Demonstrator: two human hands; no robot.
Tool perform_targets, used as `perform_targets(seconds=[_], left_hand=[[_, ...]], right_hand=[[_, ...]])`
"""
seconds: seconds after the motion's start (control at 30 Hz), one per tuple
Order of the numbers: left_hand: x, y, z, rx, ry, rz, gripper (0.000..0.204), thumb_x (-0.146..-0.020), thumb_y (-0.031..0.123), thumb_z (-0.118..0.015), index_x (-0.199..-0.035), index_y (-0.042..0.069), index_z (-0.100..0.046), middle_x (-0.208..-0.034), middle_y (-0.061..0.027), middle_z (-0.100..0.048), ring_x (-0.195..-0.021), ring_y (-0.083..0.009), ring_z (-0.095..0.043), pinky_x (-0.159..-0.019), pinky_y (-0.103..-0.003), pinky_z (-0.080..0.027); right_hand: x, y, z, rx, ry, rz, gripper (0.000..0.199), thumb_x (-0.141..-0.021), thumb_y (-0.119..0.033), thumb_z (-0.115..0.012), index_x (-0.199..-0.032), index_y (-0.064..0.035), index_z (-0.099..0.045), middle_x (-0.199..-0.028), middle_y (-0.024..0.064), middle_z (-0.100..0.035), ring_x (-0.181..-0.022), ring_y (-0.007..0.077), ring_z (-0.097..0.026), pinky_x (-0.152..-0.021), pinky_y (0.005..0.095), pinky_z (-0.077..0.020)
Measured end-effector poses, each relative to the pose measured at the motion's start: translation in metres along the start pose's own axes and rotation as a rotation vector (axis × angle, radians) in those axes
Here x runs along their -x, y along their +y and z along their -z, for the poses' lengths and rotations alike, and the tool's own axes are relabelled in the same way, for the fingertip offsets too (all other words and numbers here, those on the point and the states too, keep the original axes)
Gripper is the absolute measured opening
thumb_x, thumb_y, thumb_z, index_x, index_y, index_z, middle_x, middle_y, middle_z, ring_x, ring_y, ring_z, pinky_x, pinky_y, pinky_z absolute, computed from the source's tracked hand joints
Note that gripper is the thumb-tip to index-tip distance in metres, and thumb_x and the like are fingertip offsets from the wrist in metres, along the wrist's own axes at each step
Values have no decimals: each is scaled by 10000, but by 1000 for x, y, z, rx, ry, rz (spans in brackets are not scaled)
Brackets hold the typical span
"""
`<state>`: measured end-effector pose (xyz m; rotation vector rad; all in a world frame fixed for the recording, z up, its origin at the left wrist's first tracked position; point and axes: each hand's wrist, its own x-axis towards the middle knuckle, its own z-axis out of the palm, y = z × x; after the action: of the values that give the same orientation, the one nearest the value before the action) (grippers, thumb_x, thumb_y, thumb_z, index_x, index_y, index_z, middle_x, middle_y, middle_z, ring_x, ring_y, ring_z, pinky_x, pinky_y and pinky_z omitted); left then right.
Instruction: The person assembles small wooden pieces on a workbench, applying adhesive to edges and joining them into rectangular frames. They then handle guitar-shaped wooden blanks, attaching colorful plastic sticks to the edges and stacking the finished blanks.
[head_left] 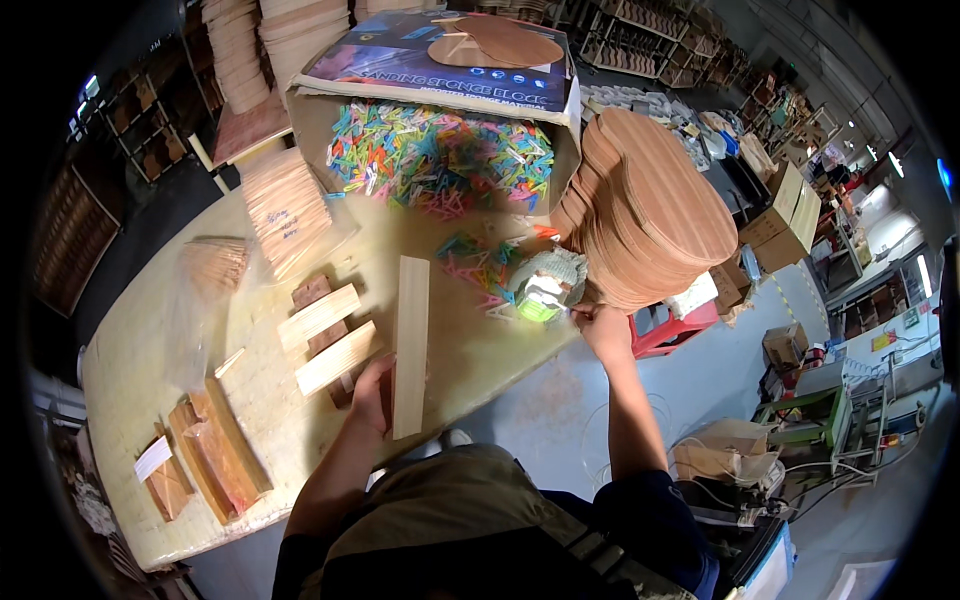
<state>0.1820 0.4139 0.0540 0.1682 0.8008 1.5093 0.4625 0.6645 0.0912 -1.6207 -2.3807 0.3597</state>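
Note:
My left hand [371, 396] is at the near side of the table, closed on a long pale wooden strip [411, 345]; the strip hides part of the fingers. My right hand [607, 332] reaches to the table's right edge, below a tall stack of guitar-shaped wooden plates [660, 200]. Its fingers are bent together, and what they pinch, if anything, is hidden. Just left of those fingertips sits a crumpled wrapped bundle [550, 280] with a bright green patch. Two short pale wood blocks [337, 358] lie across a darker brown piece, left of the strip.
A cardboard box [310, 130] full of colourful plastic clips [440, 160] stands at the back, with loose clips [480, 262] before it. Bundled thin wood strips [285, 215] and brown wooden forms [215, 450] lie at left. A red stool [675, 330] stands beside the table.

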Motion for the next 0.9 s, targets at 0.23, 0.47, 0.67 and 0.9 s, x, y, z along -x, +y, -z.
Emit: perform_targets(seconds=[0.23, 0.47, 0.67, 0.9], left_hand=[[-43, -15, -33, 97, -216, 73, 570, -961, 446, -431, -1258, -37, -482, -992, -104, -574, -840, -207, -566, -715, -316, -492], [-64, -27, -54, 290, -295, 252, 555, -967, 479, -433, -1210, -17, -487, -895, -83, -531, -731, -179, -521, -652, -283, -474], [-50, -26, -83, 358, -280, 286, 551, -961, 480, -444, -1177, -25, -485, -900, -77, -517, -726, -173, -500, -648, -280, -469], [-32, -17, -88, 306, -274, 257, 586, -953, 477, -458, -1220, -45, -461, -924, -97, -511, -750, -179, -475, -644, -263, -447]], right_hand=[[-13, 17, -22, -149, -53, 27, 148, -830, -236, -661, -926, -160, -744, -777, 136, -687, -676, 268, -666, -691, 372, -533], [0, 44, -2, -1039, -489, -250, 267, -921, -249, -636, -1014, -3, -681, -657, 6, -612, -466, 55, -462, -405, 198, -309], [65, -38, -5, -429, 241, 523, 189, -838, -153, -694, -985, -34, -695, -733, 57, -596, -620, 157, -583, -523, 257, -454], [71, -34, -3, -282, 260, 605, 205, -815, -125, -691, -1009, -61, -707, -784, 105, -630, -682, 249, -626, -599, 363, -502]])
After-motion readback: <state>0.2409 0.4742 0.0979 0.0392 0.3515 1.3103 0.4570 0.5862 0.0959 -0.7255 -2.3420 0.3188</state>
